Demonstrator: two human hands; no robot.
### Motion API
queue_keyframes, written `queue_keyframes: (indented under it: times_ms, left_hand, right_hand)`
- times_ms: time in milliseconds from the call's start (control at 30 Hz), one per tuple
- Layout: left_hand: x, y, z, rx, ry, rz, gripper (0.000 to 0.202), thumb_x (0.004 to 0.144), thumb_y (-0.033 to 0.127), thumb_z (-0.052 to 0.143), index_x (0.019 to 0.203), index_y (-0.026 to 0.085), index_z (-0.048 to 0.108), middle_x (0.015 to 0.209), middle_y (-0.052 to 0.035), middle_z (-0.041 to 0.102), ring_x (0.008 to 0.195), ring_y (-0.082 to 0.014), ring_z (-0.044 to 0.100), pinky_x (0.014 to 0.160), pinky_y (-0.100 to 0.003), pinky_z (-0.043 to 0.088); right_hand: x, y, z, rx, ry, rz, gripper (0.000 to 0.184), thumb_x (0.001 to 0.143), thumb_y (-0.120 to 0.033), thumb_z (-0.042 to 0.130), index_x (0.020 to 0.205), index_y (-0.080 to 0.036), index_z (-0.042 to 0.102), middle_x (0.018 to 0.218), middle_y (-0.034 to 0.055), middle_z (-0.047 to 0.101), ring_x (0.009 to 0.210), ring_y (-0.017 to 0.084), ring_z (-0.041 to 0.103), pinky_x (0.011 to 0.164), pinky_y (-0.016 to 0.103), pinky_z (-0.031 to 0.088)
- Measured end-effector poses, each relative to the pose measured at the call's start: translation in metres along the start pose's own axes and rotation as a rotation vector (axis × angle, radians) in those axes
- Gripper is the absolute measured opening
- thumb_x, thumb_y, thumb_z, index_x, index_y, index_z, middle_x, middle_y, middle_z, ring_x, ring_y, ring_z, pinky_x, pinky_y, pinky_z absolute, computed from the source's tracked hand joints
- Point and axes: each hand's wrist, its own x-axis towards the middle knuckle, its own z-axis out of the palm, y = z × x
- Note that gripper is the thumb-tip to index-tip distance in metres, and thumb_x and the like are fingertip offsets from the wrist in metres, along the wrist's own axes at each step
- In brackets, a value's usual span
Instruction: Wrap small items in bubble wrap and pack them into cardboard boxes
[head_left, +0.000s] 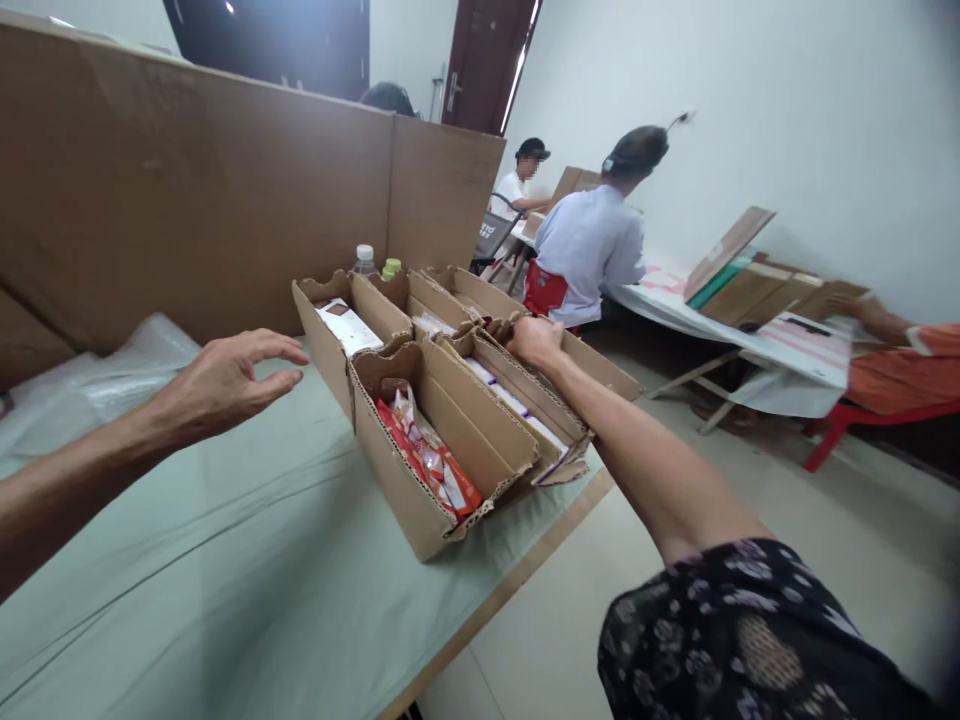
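Several open, narrow cardboard boxes stand side by side on the table. My left hand (232,385) hovers to their left, thumb and fingers apart, holding nothing. At the right-hand box (600,368), my right hand (536,342) is closed over the edge. Its fingertips are hidden, so what it grips does not show. The front box (401,505) has red and orange plastic packets (431,455) inside. Beside it, a box holds white cartons with purple edges (517,405). A white box (349,327) lies in the back left compartment.
Behind the boxes rise a white-capped bottle (364,258), yellow-green caps (391,268) and a tall cardboard panel (225,190). Clear plastic wrap (142,375) lies at left. The wooden table edge (517,575) runs along the right. Other people sit at tables beyond, including one in a light shirt (589,240).
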Motion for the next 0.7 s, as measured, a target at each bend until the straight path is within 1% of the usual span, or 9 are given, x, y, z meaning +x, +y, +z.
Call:
queue_keyframes:
  times_ms: [67,133,200,233,300,367,467,567,700]
  left_hand:
    - [0.003,0.019,-0.004,-0.032,0.114,0.102,0.037,0.082,0.048,0.052,0.102,0.024,0.073,0.119,-0.0043,0.072,0.106,-0.023,0.066,0.095,-0.038,0.052]
    - [0.009,0.044,-0.006,-0.036,0.238,0.261,0.044,0.085,0.047,0.055,0.118,0.022,0.068,0.13,-0.0062,0.066,0.123,-0.0248,0.061,0.107,-0.041,0.047]
    - [0.017,0.071,-0.002,-0.029,0.347,0.426,0.065,0.085,0.052,0.06,0.141,0.019,0.053,0.149,-0.0096,0.052,0.143,-0.0295,0.045,0.118,-0.045,0.037]
    - [0.019,0.084,0.0,-0.028,0.396,0.49,0.076,0.085,0.054,0.061,0.149,0.018,0.042,0.157,-0.0109,0.043,0.149,-0.0313,0.037,0.12,-0.046,0.032]
    - [0.021,0.102,0.005,-0.011,0.437,0.543,0.079,0.089,0.05,0.056,0.156,0.019,0.027,0.162,-0.0099,0.036,0.152,-0.0299,0.032,0.121,-0.044,0.031]
    - [0.019,0.102,0.006,0.057,0.409,0.505,0.064,0.094,0.036,0.043,0.154,0.023,0.029,0.156,-0.0048,0.045,0.145,-0.024,0.044,0.116,-0.039,0.038]
    - [0.021,0.059,-0.008,0.274,0.365,0.33,0.058,0.093,0.027,0.036,0.151,0.025,0.038,0.141,-0.0011,0.058,0.132,-0.0207,0.056,0.109,-0.035,0.043]
    - [0.033,-0.026,-0.041,0.472,0.354,0.08,0.066,0.094,0.038,0.045,0.156,0.02,0.033,0.15,-0.0069,0.051,0.137,-0.0268,0.048,0.115,-0.043,0.036]
    - [0.044,-0.138,-0.071,0.427,0.0,-0.356,0.091,0.089,0.053,0.054,0.157,0.002,0.022,0.161,-0.0232,0.037,0.142,-0.0365,0.041,0.115,-0.054,0.035]
  right_hand:
    - [-0.016,0.011,-0.027,0.023,0.143,0.037,0.032,0.095,-0.016,0.049,0.115,-0.007,0.072,0.12,0.0245,0.071,0.12,0.035,0.064,0.105,0.05,0.037]
    - [-0.043,0.016,-0.059,0.118,0.412,0.017,0.029,0.096,-0.02,0.049,0.107,-0.008,0.073,0.114,0.0219,0.072,0.117,0.036,0.063,0.105,0.056,0.037]
    - [-0.074,0.005,-0.087,0.324,0.697,-0.14,0.021,0.094,-0.021,0.054,0.093,-0.012,0.073,0.104,0.0152,0.073,0.11,0.033,0.064,0.104,0.055,0.041]
    - [-0.088,-0.005,-0.097,0.456,0.753,-0.294,0.018,0.094,-0.021,0.055,0.089,-0.015,0.072,0.099,0.0108,0.072,0.104,0.029,0.065,0.1,0.049,0.046]
    - [-0.103,-0.03,-0.106,0.683,0.707,-0.633,0.016,0.096,-0.026,0.059,0.087,-0.019,0.07,0.09,0.0038,0.071,0.091,0.022,0.067,0.089,0.039,0.053]
    - [-0.094,-0.047,-0.1,0.788,0.597,-0.822,0.021,0.099,-0.037,0.058,0.092,-0.021,0.071,0.088,0.0007,0.071,0.086,0.019,0.066,0.083,0.033,0.055]
    - [-0.041,-0.043,-0.078,0.693,0.473,-0.666,0.033,0.104,-0.041,0.045,0.103,-0.021,0.071,0.096,0.0028,0.074,0.092,0.018,0.067,0.087,0.031,0.055]
    - [0.026,-0.026,-0.052,0.529,0.298,-0.476,0.019,0.094,-0.021,0.056,0.095,-0.014,0.074,0.092,0.0096,0.075,0.09,0.024,0.068,0.088,0.04,0.055]
    - [0.078,-0.023,-0.024,0.322,-0.012,-0.435,0.01,0.079,-0.01,0.067,0.076,-0.015,0.075,0.078,0.0076,0.076,0.083,0.027,0.07,0.082,0.039,0.057]
